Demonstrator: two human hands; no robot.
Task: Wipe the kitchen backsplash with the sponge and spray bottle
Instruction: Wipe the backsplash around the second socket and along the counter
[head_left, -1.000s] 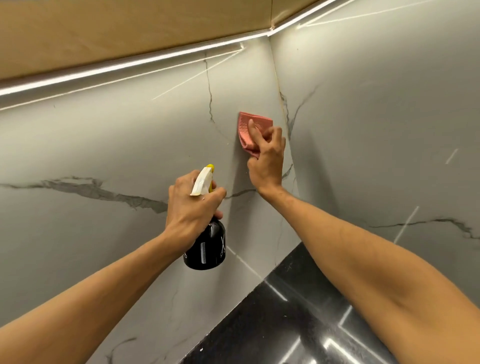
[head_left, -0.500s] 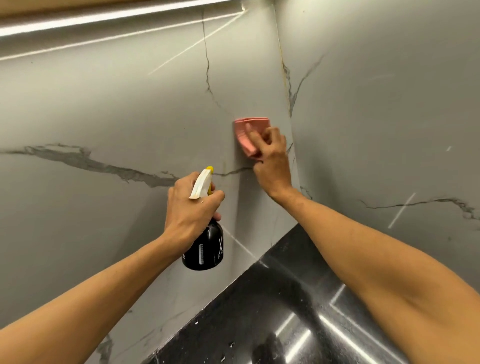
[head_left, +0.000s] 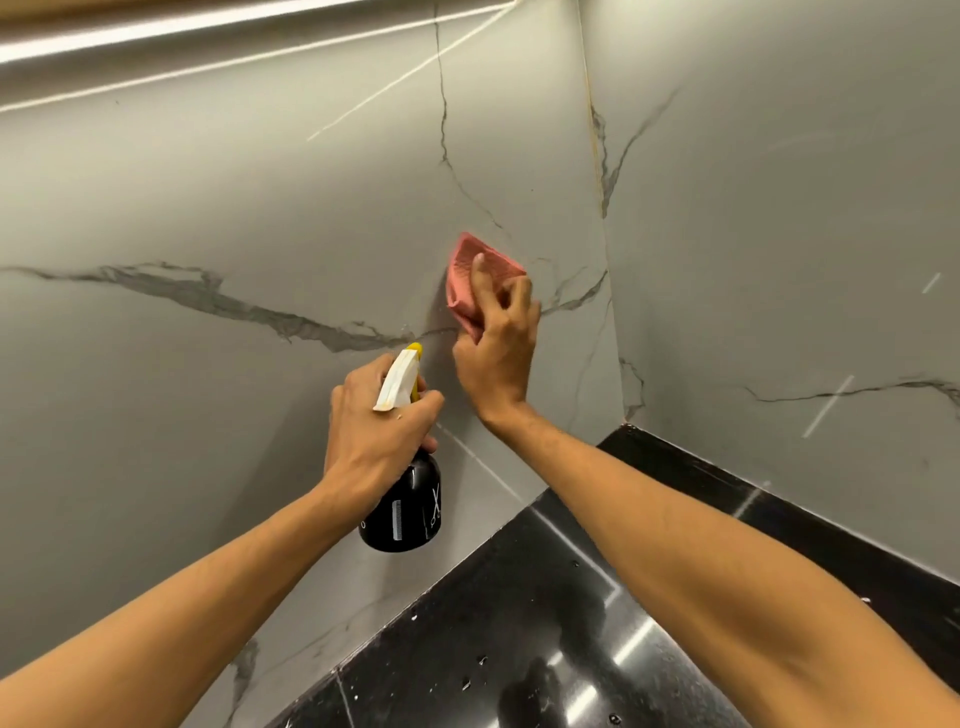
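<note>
The black spray bottle (head_left: 402, 512) with a white and yellow nozzle is opaque, so its contents cannot be made out. The left hand (head_left: 376, 428) is wrapped closed around its neck, hiding the trigger. The right hand (head_left: 498, 345), fingers spread, presses a pink sponge (head_left: 470, 278) flat against the grey marble backsplash (head_left: 260, 208) near the corner, above the black counter (head_left: 519, 623).
</note>
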